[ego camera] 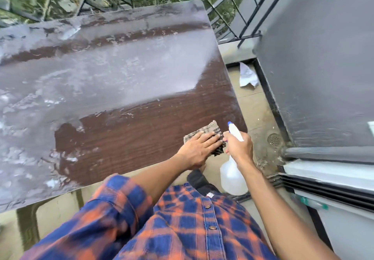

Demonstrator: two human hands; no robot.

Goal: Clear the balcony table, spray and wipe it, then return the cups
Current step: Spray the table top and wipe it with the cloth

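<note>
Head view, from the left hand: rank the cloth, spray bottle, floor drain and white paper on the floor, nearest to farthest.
1. The cloth: under the left hand, at the table's near right corner.
2. The spray bottle: just right, gripped by the right hand.
3. The floor drain: further right, on the floor.
4. The white paper: farther off, by the wall.
</note>
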